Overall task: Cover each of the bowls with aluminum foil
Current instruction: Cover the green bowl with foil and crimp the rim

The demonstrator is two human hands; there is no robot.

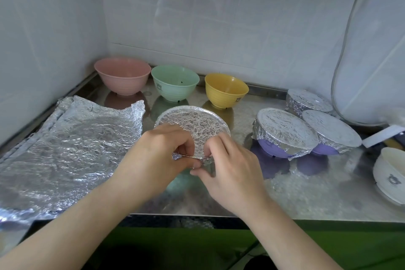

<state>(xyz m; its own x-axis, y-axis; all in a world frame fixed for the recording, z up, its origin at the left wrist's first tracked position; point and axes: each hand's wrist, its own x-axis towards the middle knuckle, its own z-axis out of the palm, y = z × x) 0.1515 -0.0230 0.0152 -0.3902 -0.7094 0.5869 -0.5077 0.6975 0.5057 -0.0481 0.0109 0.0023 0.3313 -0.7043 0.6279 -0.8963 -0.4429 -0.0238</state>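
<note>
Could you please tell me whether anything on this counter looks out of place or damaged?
Nothing looks spilled or broken. The only oddity is a small dark speck inside the uncovered mint-green plastic bowl at the back; what it is cannot be told.

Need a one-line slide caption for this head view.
Both hands crimp foil over the near bowl; pink bowl, green bowl, yellow bowl uncovered.
</note>
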